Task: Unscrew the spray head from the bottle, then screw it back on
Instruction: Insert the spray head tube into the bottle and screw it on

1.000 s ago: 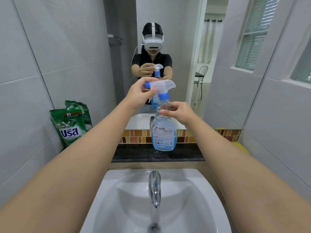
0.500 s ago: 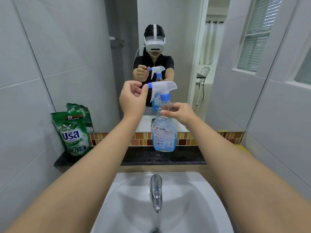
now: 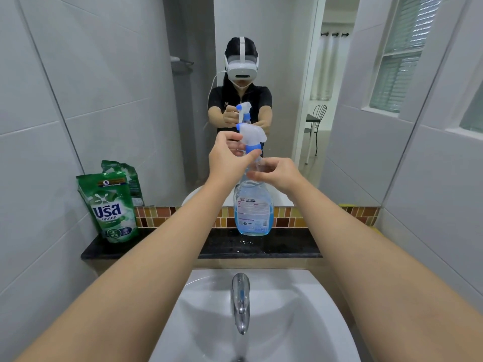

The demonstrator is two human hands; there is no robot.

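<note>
Moved since half a second ago: left hand (image 3: 230, 160), then clear of the nozzle with fingers apart, now curled round the blue collar just under the spray head (image 3: 252, 133), thumb against the collar's front. Nozzle swung too, from pointing left to pointing away toward the mirror. Right hand (image 3: 277, 173) unchanged in place, fingers wrapped on the neck of the bottle (image 3: 253, 205), centre of frame.

Bottle standing upright on the black stone worktop (image 3: 287, 246), about half full of blue liquid. Likely moderate in weight, bottom-heavy and stable. Clear thin plastic, smooth and probably slippery if wet, apt to dent under a hard squeeze, so best steadied at the stiffer neck. Spray head of white rigid plastic, light; collar the right place to turn, probably ribbed, though too small to tell. Whether loosening or tightening, cannot tell.

Left of frame, a soft crinkled green refill pouch (image 3: 112, 207). Below, glossy white basin (image 3: 300, 322) and chrome tap (image 3: 240, 301).
</note>
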